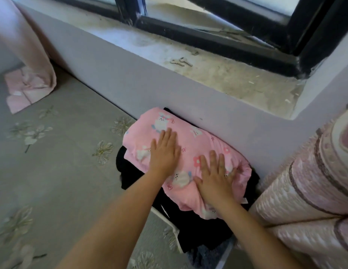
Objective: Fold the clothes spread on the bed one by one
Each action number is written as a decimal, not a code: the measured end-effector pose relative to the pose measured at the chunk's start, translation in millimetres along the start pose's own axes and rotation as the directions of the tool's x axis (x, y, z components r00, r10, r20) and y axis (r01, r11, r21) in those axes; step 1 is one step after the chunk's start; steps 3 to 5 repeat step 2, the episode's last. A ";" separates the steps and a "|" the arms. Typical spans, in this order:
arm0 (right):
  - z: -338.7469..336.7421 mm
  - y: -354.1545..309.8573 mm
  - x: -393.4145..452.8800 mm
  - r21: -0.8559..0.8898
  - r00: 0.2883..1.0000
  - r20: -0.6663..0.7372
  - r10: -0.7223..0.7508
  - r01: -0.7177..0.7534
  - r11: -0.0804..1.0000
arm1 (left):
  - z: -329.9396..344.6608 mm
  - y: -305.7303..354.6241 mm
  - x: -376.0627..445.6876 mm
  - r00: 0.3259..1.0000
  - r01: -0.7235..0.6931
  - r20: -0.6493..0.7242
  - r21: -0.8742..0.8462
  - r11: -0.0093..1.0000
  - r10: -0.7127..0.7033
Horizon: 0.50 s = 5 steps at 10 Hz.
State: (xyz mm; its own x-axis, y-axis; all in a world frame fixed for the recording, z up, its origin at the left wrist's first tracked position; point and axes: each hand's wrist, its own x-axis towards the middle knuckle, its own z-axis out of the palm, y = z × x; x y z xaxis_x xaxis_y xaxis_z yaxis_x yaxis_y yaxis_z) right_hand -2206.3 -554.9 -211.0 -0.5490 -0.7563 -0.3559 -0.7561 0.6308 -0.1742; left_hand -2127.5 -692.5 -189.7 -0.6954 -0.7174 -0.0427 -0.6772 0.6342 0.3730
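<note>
A folded pink garment point(198, 140) printed with white bunnies and red flowers lies on top of a pile of dark folded clothes point(190, 220), tight against the wall under the window. My left hand point(164, 152) lies flat on the left half of the pink garment, fingers straight and together. My right hand point(215, 177) presses flat on its right half, fingers spread. Both palms face down and neither hand grips the cloth. The dark pile shows only at its edges beneath the pink piece.
The grey flowered bedsheet point(58, 171) stretches to the left. A pink curtain point(33, 45) hangs at the far left over a pink cloth point(23, 92). A rolled pink quilt point(309, 191) stands at the right. Keys point(180, 62) lie on the dusty window sill.
</note>
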 end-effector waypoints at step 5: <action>-88.9 -4.5 -22.0 0.665 0.939 -0.330 0.098 0.157 0.730 | 27.6 0.8 -16.6 0.999 0.010 0.043 0.078 0.997 -0.013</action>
